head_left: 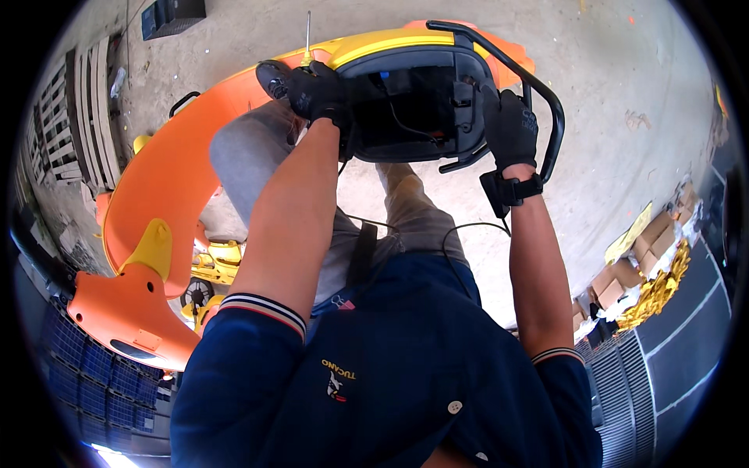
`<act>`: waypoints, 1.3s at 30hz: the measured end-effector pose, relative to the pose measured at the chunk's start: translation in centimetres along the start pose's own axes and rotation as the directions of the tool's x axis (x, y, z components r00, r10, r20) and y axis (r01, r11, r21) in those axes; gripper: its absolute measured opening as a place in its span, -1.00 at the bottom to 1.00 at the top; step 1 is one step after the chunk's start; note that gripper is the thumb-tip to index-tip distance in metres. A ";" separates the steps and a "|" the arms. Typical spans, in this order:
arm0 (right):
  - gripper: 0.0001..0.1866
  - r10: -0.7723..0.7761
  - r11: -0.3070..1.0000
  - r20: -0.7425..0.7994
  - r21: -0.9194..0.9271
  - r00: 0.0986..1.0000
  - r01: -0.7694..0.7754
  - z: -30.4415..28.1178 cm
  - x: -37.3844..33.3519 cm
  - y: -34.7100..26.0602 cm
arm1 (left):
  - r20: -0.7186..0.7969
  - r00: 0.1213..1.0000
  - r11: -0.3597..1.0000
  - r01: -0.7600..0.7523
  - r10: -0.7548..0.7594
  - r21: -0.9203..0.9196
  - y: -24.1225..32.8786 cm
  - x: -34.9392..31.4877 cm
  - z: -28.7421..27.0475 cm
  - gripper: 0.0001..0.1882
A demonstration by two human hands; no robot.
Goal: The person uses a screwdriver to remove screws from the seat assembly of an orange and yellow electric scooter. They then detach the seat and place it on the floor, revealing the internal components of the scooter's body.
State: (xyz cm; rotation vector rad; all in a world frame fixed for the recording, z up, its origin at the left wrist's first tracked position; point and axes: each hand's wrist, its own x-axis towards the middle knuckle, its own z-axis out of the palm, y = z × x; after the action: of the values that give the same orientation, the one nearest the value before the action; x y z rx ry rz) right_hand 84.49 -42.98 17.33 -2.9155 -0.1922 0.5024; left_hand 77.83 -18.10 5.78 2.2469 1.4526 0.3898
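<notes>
- The black box (468,139) with an open middle is at the far side, in front of the person, between the two hands. Its yellow top edge (386,47) curves along the far side.
- The left grip (316,95), in a black glove, is at the left edge of the box. Its fingertips are hidden, so I cannot tell if it is squeezing.
- The right grip (511,129), in a black glove too, is at the right edge, inside the bend of the black bar (557,117). I cannot tell how tight it is.
- The box looks hard and stiff, like thick plastic. It may be a bit heavy, and its smooth parts could slip.
- The thick rim looks like the best place to hold, one hand on each side. The bar looks strong too, but I cannot see how well it is fixed.
- The thin wire (403,123) inside looks soft and easy to pull loose, so fingers should stay off it.
- A big orange shell (148,210) curves round on the left. It looks stiff and awkward to lift.
</notes>
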 end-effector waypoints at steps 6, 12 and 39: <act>-0.64 -0.047 0.997 0.056 -0.061 0.997 0.051 -0.8 0.4 -1.1 | 0.016 1.000 1.000 -0.020 0.020 0.002 -0.4 0.0 0.3 -0.58; -0.72 -0.153 0.988 -0.015 0.023 0.988 0.154 -0.3 0.0 -1.2 | 0.067 0.998 1.000 0.002 -0.004 0.022 0.2 -0.1 0.2 -0.60; -0.75 -0.032 0.986 -0.037 0.165 0.999 0.038 0.6 0.0 0.3 | 0.159 0.986 0.994 0.034 -0.050 0.100 -2.2 0.3 2.2 -0.60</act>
State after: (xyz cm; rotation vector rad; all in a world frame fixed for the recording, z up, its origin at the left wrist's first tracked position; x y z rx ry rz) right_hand 84.35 -43.14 16.71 -2.7519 -0.1876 0.4399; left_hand 77.24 -17.54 2.80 2.2607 1.4602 0.1229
